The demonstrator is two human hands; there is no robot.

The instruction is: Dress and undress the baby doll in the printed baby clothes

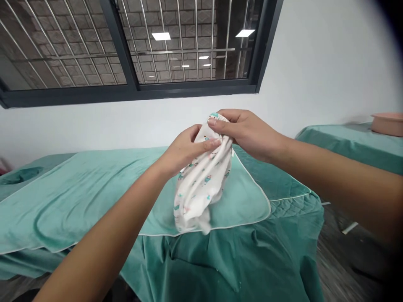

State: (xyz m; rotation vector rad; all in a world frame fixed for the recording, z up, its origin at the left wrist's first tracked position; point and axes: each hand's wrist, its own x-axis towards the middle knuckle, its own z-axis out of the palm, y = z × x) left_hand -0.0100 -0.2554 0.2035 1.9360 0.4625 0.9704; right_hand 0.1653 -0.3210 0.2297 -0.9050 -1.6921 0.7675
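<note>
A white printed cloth [204, 180] with small teal and pink figures hangs gathered between my two hands, above a green-covered bed. My right hand [241, 130] pinches its top end between thumb and fingers. Slightly lower and to the left, my left hand [190, 149] grips the cloth with the thumb across its front and the fingers partly behind it. The lower end hangs loose, bunched and a little blurred. Whether it is a garment or a plain cloth I cannot tell.
Under the cloth lies a light green sheet [248, 205] with pale piping, over a darker green bed cover [252, 260]. At the right stands another green-covered bed [340, 138] with a pink basin [387, 123]. A barred window [195, 88] is in the wall behind.
</note>
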